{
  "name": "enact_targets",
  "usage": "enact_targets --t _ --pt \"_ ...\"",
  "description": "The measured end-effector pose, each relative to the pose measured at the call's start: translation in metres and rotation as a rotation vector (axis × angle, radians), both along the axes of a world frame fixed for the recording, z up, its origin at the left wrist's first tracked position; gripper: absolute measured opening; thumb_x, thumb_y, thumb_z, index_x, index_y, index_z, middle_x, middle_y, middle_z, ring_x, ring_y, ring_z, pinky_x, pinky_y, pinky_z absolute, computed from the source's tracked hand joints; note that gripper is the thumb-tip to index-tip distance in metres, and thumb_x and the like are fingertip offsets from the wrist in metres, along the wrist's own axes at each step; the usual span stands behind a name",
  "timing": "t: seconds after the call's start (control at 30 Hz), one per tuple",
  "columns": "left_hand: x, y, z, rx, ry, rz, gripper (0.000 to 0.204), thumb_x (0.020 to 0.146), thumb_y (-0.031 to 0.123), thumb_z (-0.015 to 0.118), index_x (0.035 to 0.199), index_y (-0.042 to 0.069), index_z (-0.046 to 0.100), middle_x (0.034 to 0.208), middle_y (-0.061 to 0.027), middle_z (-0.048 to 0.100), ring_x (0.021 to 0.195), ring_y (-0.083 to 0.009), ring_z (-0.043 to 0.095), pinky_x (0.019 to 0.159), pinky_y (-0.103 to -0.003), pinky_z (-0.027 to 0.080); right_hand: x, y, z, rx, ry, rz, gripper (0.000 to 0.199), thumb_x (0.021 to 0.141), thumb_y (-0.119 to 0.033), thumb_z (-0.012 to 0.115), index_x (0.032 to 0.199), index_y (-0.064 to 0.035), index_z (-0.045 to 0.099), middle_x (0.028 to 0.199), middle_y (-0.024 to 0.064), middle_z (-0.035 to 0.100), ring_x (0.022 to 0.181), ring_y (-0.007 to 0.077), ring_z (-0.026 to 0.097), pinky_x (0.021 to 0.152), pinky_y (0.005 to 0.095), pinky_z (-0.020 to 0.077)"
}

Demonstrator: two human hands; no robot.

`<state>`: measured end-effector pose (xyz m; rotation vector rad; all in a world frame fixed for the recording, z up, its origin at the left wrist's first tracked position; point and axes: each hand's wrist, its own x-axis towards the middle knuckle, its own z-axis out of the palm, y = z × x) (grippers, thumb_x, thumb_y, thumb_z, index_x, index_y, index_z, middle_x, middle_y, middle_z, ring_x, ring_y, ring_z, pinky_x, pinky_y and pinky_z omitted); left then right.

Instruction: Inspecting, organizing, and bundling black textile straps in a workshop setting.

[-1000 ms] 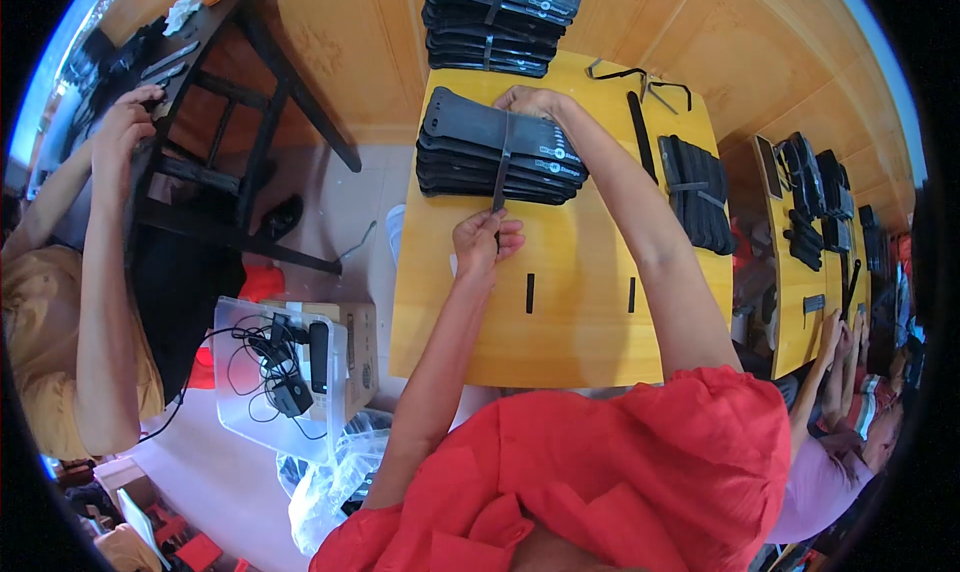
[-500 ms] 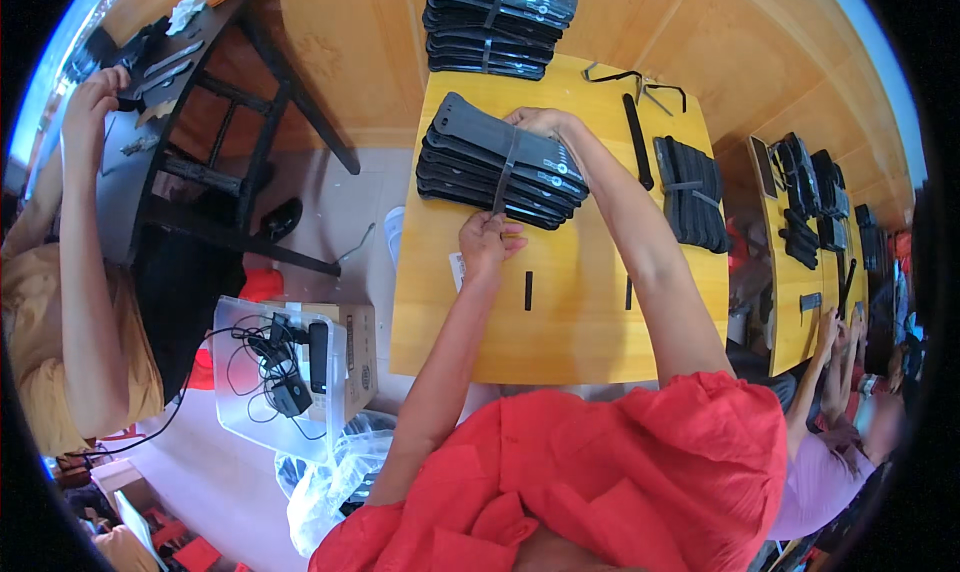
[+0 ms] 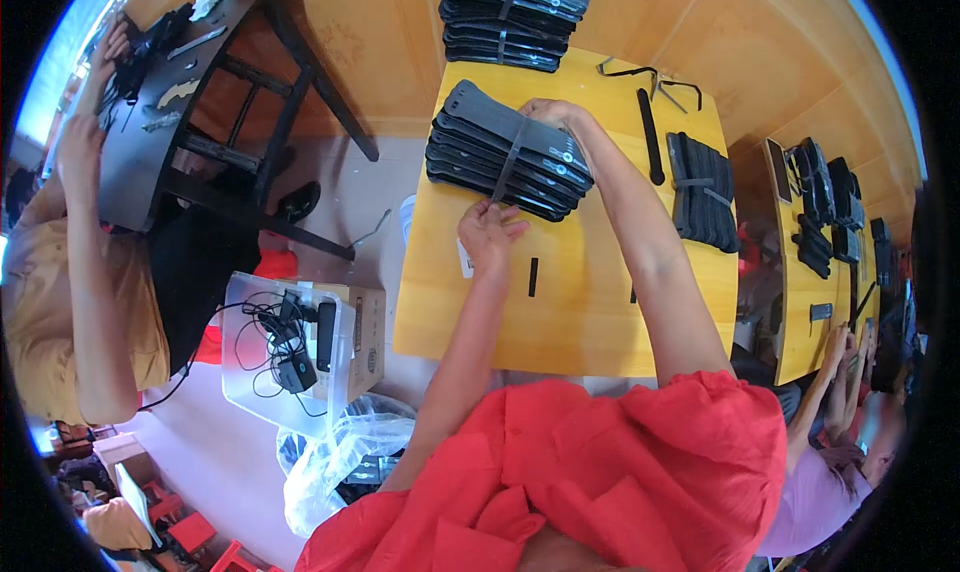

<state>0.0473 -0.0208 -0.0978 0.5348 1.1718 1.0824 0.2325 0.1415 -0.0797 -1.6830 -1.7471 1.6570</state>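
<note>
Since a second earlier, the banded stack [image 3: 475, 137] had turned, its right end swung nearer the wearer. Nearest, a short black strip [image 3: 533, 277] lay on the yellow table [image 3: 600, 322]. Beyond, the left hand [image 3: 488, 232] pinched the strap [image 3: 510, 162] at the stack's near edge, other fingers loose. Stack sat between the hands; right hand [image 3: 552, 114] bent behind its far side, fingertips hidden, grip unclear. Farther: another banded stack [image 3: 510, 32].

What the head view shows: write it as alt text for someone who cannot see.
A bare left hand pinches a dark flat strap across a stack of flat black pieces; the right hand is at the stack's far side, over a yellow wooden table.
</note>
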Motion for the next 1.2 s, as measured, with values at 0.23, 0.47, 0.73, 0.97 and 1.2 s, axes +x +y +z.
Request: enact_targets --t 0.23,0.47,0.73,0.97,1.2 --pt "-0.002 0.002 0.002 -0.039 -0.001 -0.035 0.028 0.091 0.009 0.04 0.115 -0.006 0.041 0.087 -0.0163 0.063 0.061 -0.0183 0.061 0.054 -0.026 0.049 -0.003 -0.01 0.004 -0.028 0.02 -0.007 0.031 0.073 -0.016 0.065 0.101 -0.0017 0.063 0.086 0.0056 0.065 0.07 0.0124 0.06 0.064 0.0269 0.0494" --pt "-0.004 0.003 0.009 0.438 0.501 -0.06 0.021 0.091 0.01 0.042 0.101 -0.005 0.053 0.071 -0.0077 0.063 0.064 -0.0107 0.054 0.058 -0.025 0.04 0.014 -0.021 -0.015 0.0 0.274 -0.104 0.021 0.075 -0.014 0.061 0.09 -0.0008 0.065 0.079 0.0043 0.065 0.063 0.0117 0.059 0.057 0.0277 0.0488" --pt "0.003 0.006 -0.009 0.238 0.07 0.146 0.018 0.091 0.009 0.045 0.096 -0.005 0.055 0.071 -0.0069 0.061 0.067 -0.0095 0.053 0.062 -0.024 0.045 0.011 -0.016 -0.018 -0.012 0.237 -0.091 0.023 0.074 -0.016 0.063 0.091 0.0005 0.065 0.079 0.0061 0.065 0.065 0.0124 0.059 0.059 0.0286 0.0491" --pt "0.021 -0.001 -0.015 0.212 -0.076 0.374 0.018 0.09 0.011 0.049 0.099 -0.003 0.057 0.077 -0.0051 0.056 0.069 -0.0123 0.055 0.065 -0.028 0.051 0.008 -0.013 -0.016 0.002 0.116 -0.139 0.025 0.075 -0.018 0.063 0.091 0.0005 0.065 0.081 0.007 0.065 0.066 0.0127 0.06 0.06 0.0283 0.0493" --pt "0.027 -0.002 -0.013 0.3 0.04 0.45 0.016 0.09 0.013 0.051 0.099 0.001 0.057 0.097 -0.0032 0.043 0.083 -0.0117 0.051 0.065 -0.028 0.054 0.012 -0.014 -0.021 -0.02 0.131 -0.133 0.027 0.075 -0.018 0.063 0.094 0.0004 0.064 0.083 0.008 0.065 0.069 0.0127 0.06 0.062 0.0277 0.0495"
